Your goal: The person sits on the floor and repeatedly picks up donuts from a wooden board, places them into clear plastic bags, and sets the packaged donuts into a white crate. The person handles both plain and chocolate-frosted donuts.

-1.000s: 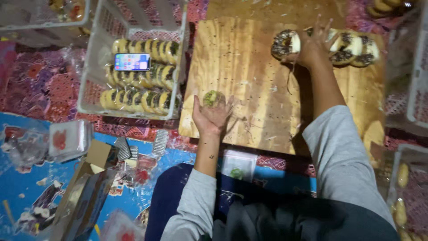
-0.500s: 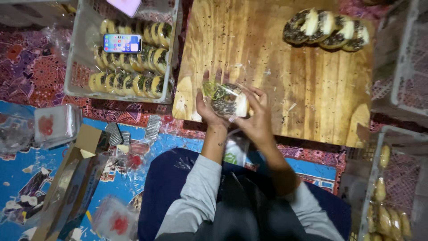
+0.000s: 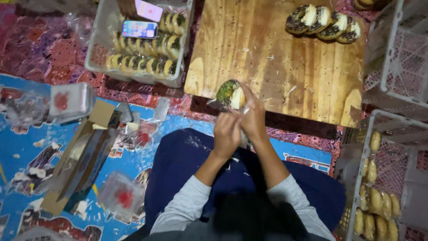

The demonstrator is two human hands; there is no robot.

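Both hands meet in front of my body at the near edge of the wooden board [image 3: 276,67]. My left hand [image 3: 226,134] and my right hand [image 3: 253,117] hold a green-topped doughnut [image 3: 230,93] inside a thin clear plastic wrapper, fingers pinched on the wrapper below it. A row of several chocolate-sprinkled doughnuts [image 3: 322,21] lies at the far right of the board.
A grey crate [image 3: 133,76] at top left holds wrapped doughnuts and a phone [image 3: 139,29]. White crates [image 3: 392,67] stand on the right, the lower one with wrapped doughnuts [image 3: 376,205]. Clear plastic boxes [image 3: 70,100] and a cardboard box [image 3: 82,156] lie on the patterned mat at left.
My right hand drew back from the far row of doughnuts, bringing one to my left hand. Both hands then pulled toward my body with the doughnut in its wrapper.
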